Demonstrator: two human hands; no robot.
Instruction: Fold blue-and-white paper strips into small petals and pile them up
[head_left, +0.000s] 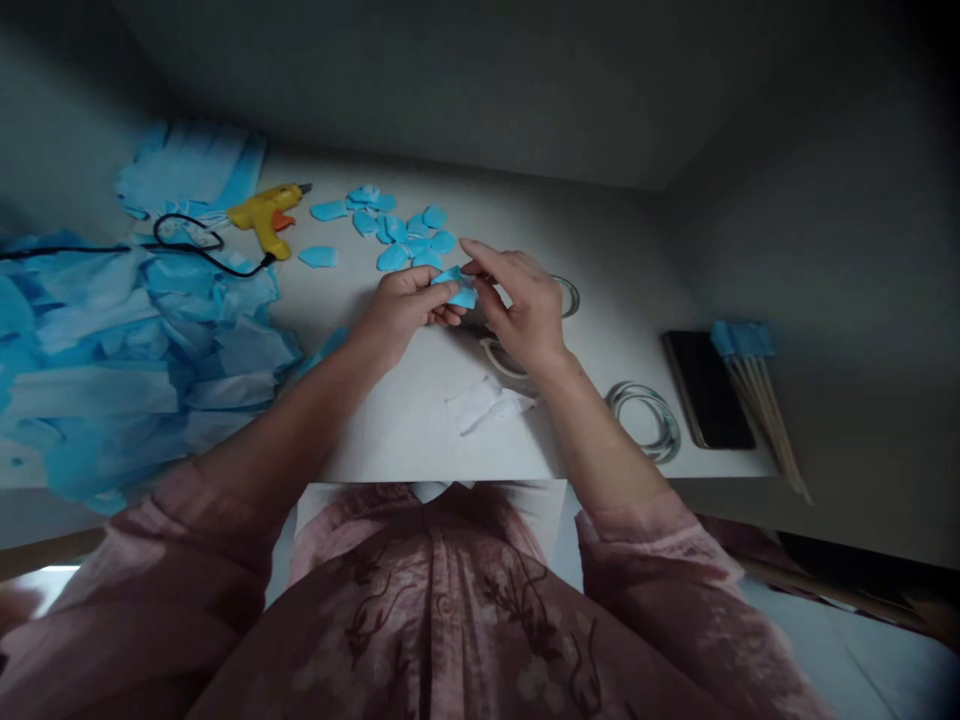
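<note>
Over the middle of the white table, my left hand (409,305) pinches a small light-blue piece of thin cloth-like material (464,291) between thumb and fingers. My right hand (523,300) meets the right edge of that piece with its thumb and a bent finger, while the index finger is raised. Several cut blue petal-shaped pieces (394,228) lie just beyond both hands. Beneath my right hand are scissors with pale handles (504,362), partly hidden by it. White scraps (487,403) lie nearer to me.
A yellow glue gun (259,215) with a black cord rests at the back left. A large heap of blue and white sheets (142,350) covers the left side. Rings of tape or wire (643,420), a dark phone (707,390) and blue-topped sticks (765,400) lie right. Walls (465,90) enclose the table.
</note>
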